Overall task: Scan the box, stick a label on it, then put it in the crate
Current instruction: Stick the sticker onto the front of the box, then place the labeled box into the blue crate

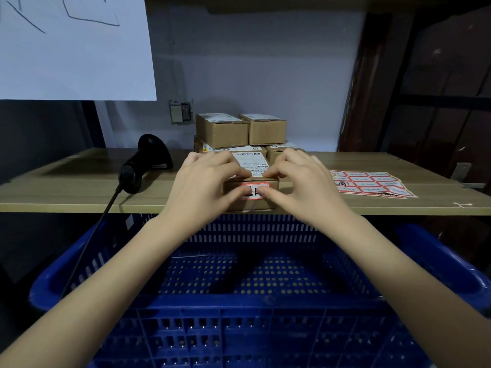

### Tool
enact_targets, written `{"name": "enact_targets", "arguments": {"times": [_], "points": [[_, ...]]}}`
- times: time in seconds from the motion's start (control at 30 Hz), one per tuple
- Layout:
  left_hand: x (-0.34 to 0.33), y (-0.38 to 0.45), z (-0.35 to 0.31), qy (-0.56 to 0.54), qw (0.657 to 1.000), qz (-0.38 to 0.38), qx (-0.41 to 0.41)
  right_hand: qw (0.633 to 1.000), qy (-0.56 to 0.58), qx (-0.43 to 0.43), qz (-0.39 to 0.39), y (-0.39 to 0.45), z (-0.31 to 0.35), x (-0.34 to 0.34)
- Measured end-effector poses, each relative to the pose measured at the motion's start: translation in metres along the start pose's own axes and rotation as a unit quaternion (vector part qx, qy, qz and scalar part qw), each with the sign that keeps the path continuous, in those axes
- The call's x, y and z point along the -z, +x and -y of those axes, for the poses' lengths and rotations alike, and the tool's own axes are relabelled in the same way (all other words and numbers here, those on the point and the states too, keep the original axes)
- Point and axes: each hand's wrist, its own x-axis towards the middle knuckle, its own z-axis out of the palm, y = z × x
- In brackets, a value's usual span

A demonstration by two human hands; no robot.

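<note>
from the head camera, the box (251, 193) sits at the front edge of the wooden shelf (79, 192), above the blue crate (239, 328). the left hand (204, 184) and right hand (305, 181) clasp its sides, thumbs pressing the red-bordered label (255, 190) on its front face. a black scanner (143, 166) rests left, a label sheet (372, 183) right, stacked boxes (239, 131) behind.

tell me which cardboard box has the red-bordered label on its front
The box at the table's front edge, held by both hands; the stacked boxes behind show plain fronts.
</note>
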Motion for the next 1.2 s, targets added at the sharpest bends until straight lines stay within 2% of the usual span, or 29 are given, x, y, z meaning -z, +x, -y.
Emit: {"name": "enact_targets", "arguments": {"times": [0.43,0.5,0.53,0.57,0.63,0.67,0.73,0.83,0.87,0.93,1.1,1.2], "points": [[0.001,0.003,-0.012,0.014,1.000,0.009,0.021,1.000,0.012,-0.020,0.021,-0.002,0.003,0.001],[0.003,0.001,-0.009,-0.019,0.999,0.031,0.029,0.998,0.045,-0.018,0.044,-0.005,-0.002,0.004],[0.006,0.000,-0.007,-0.082,0.994,0.046,0.054,0.994,0.089,-0.031,0.047,-0.006,-0.006,0.007],[0.012,-0.001,-0.006,-0.173,0.978,0.056,0.100,0.986,0.149,-0.061,0.040,-0.007,-0.010,0.010],[0.020,0.001,0.000,-0.324,0.923,0.028,0.203,0.953,0.261,-0.153,0.009,-0.004,-0.018,0.014],[0.021,0.003,0.003,-0.355,0.900,0.013,0.253,0.934,0.292,-0.203,0.001,0.000,-0.023,0.014],[0.018,0.008,0.007,-0.374,0.867,0.020,0.327,0.887,0.351,-0.297,0.037,0.011,-0.028,0.009],[0.011,0.015,0.003,-0.384,0.830,0.093,0.393,0.790,0.458,-0.391,0.116,0.023,-0.022,-0.005],[0.008,0.016,0.002,-0.397,0.815,0.113,0.406,0.775,0.472,-0.396,0.136,0.023,-0.019,-0.007],[0.005,0.015,0.000,-0.422,0.791,0.128,0.424,0.782,0.464,-0.381,0.164,0.022,-0.014,-0.009],[0.014,0.012,-0.012,-0.462,0.779,0.145,0.399,0.827,0.408,-0.351,0.162,0.012,-0.013,0.009],[0.027,0.007,-0.020,-0.507,0.763,0.163,0.366,0.827,0.412,-0.349,0.156,-0.002,-0.009,0.033]]}}
